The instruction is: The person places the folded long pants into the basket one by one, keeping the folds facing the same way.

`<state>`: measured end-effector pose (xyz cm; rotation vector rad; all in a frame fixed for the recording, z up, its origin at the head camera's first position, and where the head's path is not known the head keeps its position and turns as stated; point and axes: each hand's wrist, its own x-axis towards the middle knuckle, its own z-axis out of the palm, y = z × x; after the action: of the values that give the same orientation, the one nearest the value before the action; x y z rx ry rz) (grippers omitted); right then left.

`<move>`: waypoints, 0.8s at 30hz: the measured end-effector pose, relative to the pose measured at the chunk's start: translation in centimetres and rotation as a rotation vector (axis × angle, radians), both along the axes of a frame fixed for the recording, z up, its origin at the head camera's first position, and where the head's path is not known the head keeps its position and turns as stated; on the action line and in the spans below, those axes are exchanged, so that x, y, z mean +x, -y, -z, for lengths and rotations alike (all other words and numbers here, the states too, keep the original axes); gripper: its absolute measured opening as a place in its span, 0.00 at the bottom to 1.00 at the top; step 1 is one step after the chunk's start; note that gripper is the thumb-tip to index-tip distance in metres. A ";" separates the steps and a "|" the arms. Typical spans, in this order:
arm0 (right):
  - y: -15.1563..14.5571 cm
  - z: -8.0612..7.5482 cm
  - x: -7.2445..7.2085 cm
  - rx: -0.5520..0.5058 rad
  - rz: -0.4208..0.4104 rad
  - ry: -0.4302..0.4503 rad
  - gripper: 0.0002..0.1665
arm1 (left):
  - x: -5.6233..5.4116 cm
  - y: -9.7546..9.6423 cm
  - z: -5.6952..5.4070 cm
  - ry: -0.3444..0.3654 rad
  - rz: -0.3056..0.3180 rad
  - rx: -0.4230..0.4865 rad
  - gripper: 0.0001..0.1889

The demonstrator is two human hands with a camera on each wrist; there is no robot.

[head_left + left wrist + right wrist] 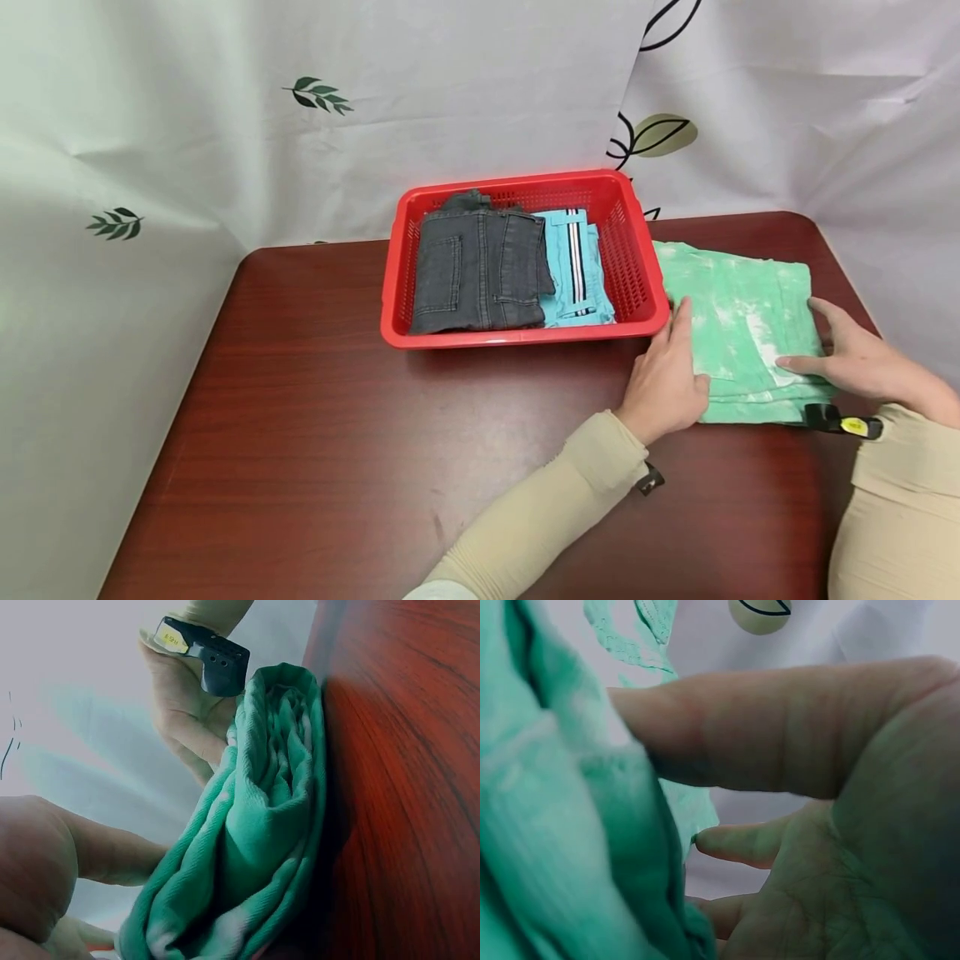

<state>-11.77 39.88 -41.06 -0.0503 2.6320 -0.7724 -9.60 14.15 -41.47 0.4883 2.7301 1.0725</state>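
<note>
A folded green garment point(738, 325) with white patches lies in several layers on the table, to the right of a red basket. Along its left edge is my left hand point(667, 379), fingers extended toward the basket's corner and thumb touching the cloth. At the opposite edge, my right hand point(862, 354) rests its thumb on top while its other fingers touch the side. In the left wrist view the folded layers point(262, 817) show end-on. The right wrist view has the thumb point(735, 731) nearly straight against the cloth.
The red plastic basket point(517, 337) stands at the back of the brown table point(315, 467). Inside it are folded dark grey jeans point(480, 271) and a folded light blue garment point(562, 267) with a striped band. A white patterned curtain point(450, 108) hangs behind and along both sides.
</note>
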 end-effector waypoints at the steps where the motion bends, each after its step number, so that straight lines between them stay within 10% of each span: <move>1: 0.0 0.0 0.0 0.004 0.001 -0.001 0.68 | 0.0 0.0 0.0 -0.003 0.012 0.008 0.50; 24: -0.7 -0.9 1.0 -0.048 0.062 -0.094 0.67 | 0.1 0.4 -0.5 -0.120 0.215 0.198 0.49</move>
<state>-10.81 40.55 -40.15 -0.0189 2.7152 -0.8737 -9.48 13.72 -41.01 0.8811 2.6044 1.2981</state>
